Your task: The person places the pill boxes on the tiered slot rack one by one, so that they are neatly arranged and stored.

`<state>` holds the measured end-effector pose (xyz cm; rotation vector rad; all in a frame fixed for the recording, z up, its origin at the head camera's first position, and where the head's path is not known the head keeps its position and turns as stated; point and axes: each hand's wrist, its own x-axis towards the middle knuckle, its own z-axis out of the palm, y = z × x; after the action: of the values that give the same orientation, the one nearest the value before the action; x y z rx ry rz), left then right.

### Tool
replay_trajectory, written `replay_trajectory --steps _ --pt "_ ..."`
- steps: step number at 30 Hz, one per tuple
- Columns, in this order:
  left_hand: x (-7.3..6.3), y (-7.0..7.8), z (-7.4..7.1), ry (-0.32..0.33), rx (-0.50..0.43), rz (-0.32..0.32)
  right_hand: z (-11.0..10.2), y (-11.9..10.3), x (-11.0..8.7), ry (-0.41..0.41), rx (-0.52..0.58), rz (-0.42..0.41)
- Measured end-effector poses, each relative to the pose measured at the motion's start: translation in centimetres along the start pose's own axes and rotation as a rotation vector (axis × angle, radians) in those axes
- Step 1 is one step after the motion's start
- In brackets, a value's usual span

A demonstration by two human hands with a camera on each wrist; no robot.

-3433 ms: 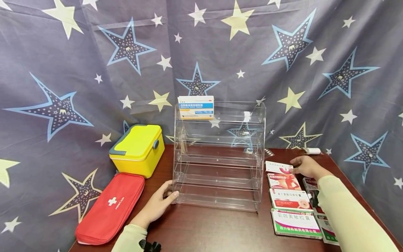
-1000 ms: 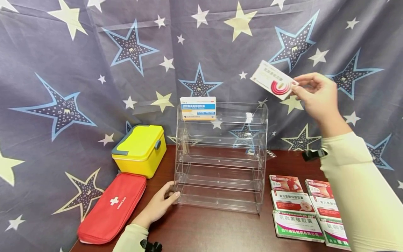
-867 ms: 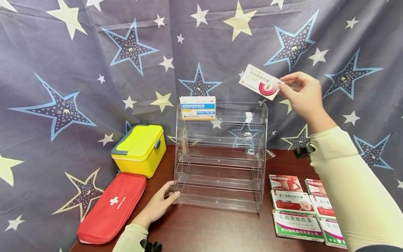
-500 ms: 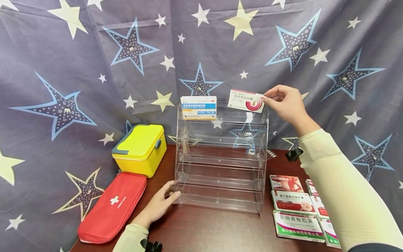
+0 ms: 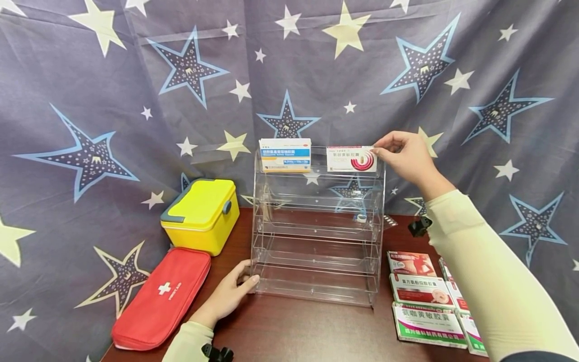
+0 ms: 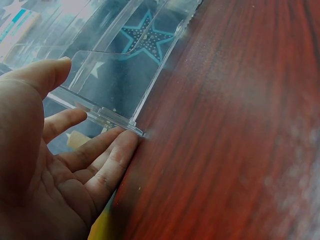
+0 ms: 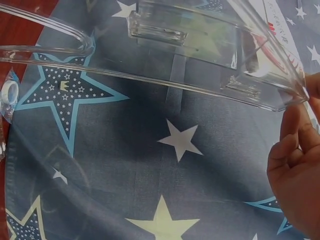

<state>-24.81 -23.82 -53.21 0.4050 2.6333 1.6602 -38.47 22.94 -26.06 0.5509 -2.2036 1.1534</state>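
Note:
A clear acrylic tiered display rack (image 5: 315,246) stands on the table. My left hand (image 5: 231,290) holds its lower left corner, thumb in front and fingers along the side; the left wrist view shows the fingertips (image 6: 122,145) at the rack's base edge. A white medicine box with a red ring design (image 5: 350,159) stands upright in the top tier, at its right end. My right hand (image 5: 404,156) pinches that box's upper right corner. To its left in the same tier is a blue, white and orange medicine box (image 5: 286,156), with a gap between the two.
Flat medicine boxes (image 5: 422,290) lie in rows at the right, partly hidden by the right forearm. A yellow case (image 5: 199,211) and a red first-aid pouch (image 5: 163,299) stand left. Behind the rack are a blister pack (image 5: 390,221) and a small white roll (image 5: 360,218). A starry curtain hangs behind.
My right hand picked the ring-design box off the right-hand rows, raised it, then moved it left and lowered it into the rack's top tier. The left hand stayed at the rack's corner.

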Motion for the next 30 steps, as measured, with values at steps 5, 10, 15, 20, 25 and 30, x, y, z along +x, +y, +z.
replay_trajectory --steps 5,10,15,20,25,30 --pt "-0.03 0.02 0.02 -0.003 0.001 0.005 0.02 0.24 -0.02 -0.006 -0.007 0.005" --pt "0.0 0.02 0.0 0.0 0.003 -0.007 0.0 0.29 0.04 -0.018 -0.003 0.025" --pt "0.04 -0.02 0.04 0.002 0.009 -0.01 -0.09 0.17 0.08 -0.035 0.001 0.058" --pt "0.04 -0.12 -0.02 -0.004 0.01 -0.013 -0.03 0.14 0.14 -0.046 0.018 0.077" --pt "0.06 -0.19 -0.06 -0.006 0.013 -0.005 0.0 -0.03 0.06 -0.039 0.024 0.079" --pt "0.06 -0.19 -0.1 -0.006 0.008 -0.009 -0.04 -0.15 0.02 -0.038 0.016 0.081"
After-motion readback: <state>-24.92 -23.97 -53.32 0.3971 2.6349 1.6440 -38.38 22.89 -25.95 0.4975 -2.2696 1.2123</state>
